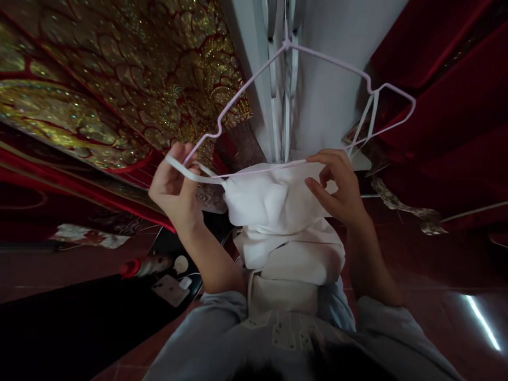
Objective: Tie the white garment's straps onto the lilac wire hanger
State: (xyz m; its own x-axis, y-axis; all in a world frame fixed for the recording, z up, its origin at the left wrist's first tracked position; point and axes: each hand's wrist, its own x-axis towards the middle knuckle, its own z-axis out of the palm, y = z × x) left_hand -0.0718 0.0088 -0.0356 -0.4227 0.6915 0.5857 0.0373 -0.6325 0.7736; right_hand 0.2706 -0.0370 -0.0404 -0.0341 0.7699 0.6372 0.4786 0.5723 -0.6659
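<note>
A pale pink clothes hanger [254,79] hangs in front of me, with a white strapped garment [273,201] along its lower bar. My left hand [174,180] is curled at the hanger's left end, gripping a white strap [198,178] that runs across its thumb and fingers. At the garment's top edge is my right hand [337,185], index fingertip touching the edge beside the bar. Its thumb is spread apart from that finger. The other strap [373,116] loops over the hanger's right notch. Below, the white cloth hangs in folds toward my lap.
Gold-sequined red cloth [159,69] hangs on the left, and red fabric [444,116] on the right. Behind the hanger stands a grey metal rack [280,121]. To the lower left, a phone [171,290] and a red-capped bottle [145,265] lie on a dark surface.
</note>
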